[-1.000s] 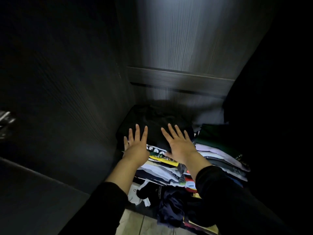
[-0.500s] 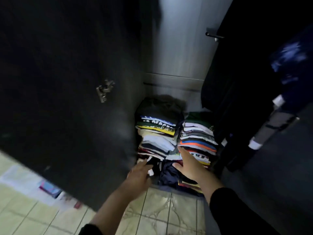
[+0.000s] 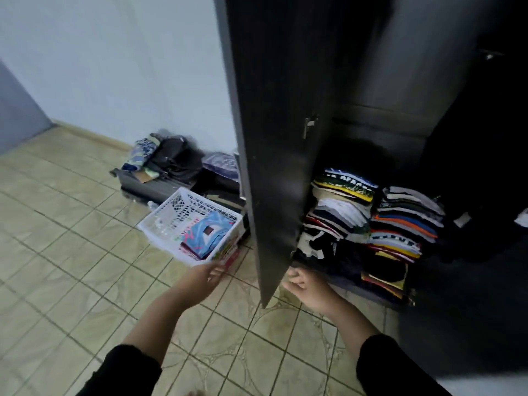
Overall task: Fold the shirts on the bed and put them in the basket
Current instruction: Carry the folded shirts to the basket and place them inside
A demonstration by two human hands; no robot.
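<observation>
Basket (image 3: 171, 221): white plastic, lattice-walled, standing on the tiled floor (image 3: 71, 267) just left of the open wardrobe door (image 3: 274, 167). It sits slightly tilted against a dark low heap behind it. Contents: folded shirts (image 3: 207, 234) stacked at its right end, the top one light blue with pink markings and a small dark patch; red and yellow cloth shows under it.

Left hand (image 3: 204, 277): stretched toward the near corner of the basket, fingertips at or just short of the rim. The fingers are blurred; whether they grip the rim or lie slack, I cannot tell.

Right hand (image 3: 307, 284): low beside the bottom edge of the door, on its wardrobe side. Fingers loosely curled, nothing seen held in them, partly hidden by the door.

Wardrobe (image 3: 414, 95): dark wood, interior dim. On its bottom shelf, two tall stacks of folded clothes (image 3: 371, 221) side by side, many colours, with darker garments bunched below them.

Along the pale wall (image 3: 114, 67): a dark bag (image 3: 174, 158) and patterned cloth piled on a flat dark case.

Both sleeves black, pushed up the forearms.
</observation>
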